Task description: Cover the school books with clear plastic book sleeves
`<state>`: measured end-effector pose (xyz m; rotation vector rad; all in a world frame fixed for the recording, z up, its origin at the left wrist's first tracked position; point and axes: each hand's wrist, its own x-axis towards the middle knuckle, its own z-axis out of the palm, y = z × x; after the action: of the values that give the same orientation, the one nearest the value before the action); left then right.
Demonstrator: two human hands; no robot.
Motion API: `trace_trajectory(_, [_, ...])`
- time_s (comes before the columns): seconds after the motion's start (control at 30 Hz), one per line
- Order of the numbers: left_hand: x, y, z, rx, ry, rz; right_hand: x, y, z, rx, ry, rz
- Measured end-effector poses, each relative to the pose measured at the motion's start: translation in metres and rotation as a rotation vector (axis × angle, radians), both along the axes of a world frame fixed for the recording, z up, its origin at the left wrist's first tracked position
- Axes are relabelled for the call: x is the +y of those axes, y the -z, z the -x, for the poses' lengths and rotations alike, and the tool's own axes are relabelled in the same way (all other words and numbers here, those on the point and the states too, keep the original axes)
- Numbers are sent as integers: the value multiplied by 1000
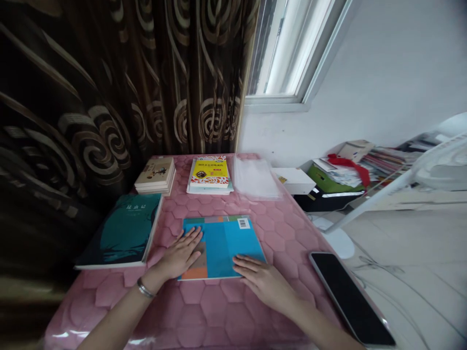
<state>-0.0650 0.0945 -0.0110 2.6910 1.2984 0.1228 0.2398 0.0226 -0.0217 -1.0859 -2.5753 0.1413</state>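
Observation:
A blue book (233, 243) lies back cover up on the pink quilted table (219, 311), its barcode at the far right corner. My left hand (180, 255) rests flat on the book's left edge, fingers stretched out, a bracelet on the wrist. My right hand (264, 282) lies flat at the book's near right corner, fingertips on the cover. Neither hand holds anything.
A dark teal book (122, 233) lies to the left. Behind are a stack of small books (156, 175), a yellow-covered stack (210, 175) and clear plastic sleeves (255, 182). A dark phone (350, 299) lies at the right edge. Curtain behind, cluttered shelf and white fan to the right.

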Motion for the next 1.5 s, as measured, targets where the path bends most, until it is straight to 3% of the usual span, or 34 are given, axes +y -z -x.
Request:
trace_trajectory(0.2, [-44, 0, 33, -88, 118, -65, -13, 1, -40, 118, 103, 52])
trace_trajectory(0.33, [-61, 2, 39, -137, 92, -160, -16, 8, -48, 123, 83, -12])
trace_trajectory(0.5, [-65, 0, 38, -180, 59, -192, -17, 4, -49, 68, 51, -135])
trace_trajectory(0.67, [-63, -7, 37, -245, 35, -155, -17, -5, -44, 34, 133, -203])
trace_trajectory(0.83, [-63, 0, 40, -290, 47, -198, -13, -9, -43, 44, 154, -273])
trace_trajectory(0.93, [-63, 2, 40, -335, 52, -263, -10, -10, -47, 113, 157, -253])
trace_trajectory(1.0, [-61, -2, 39, -419, -11, -276, -6, -12, -49, 193, 179, -185])
trace_trajectory(1.13, [-42, -23, 32, -651, -279, -211, 13, -24, -50, 407, 266, -31])
trace_trajectory(1.23, [-11, -38, 23, -857, -467, -80, 43, -42, -49, 586, 447, 45])
trace_trajectory(1.33, [29, -46, 11, -1058, -501, 58, 84, -63, -49, 756, 620, 110])
trace_trajectory(1.5, [81, -53, -3, -1106, -528, 121, 153, -87, -48, 940, 599, 187])
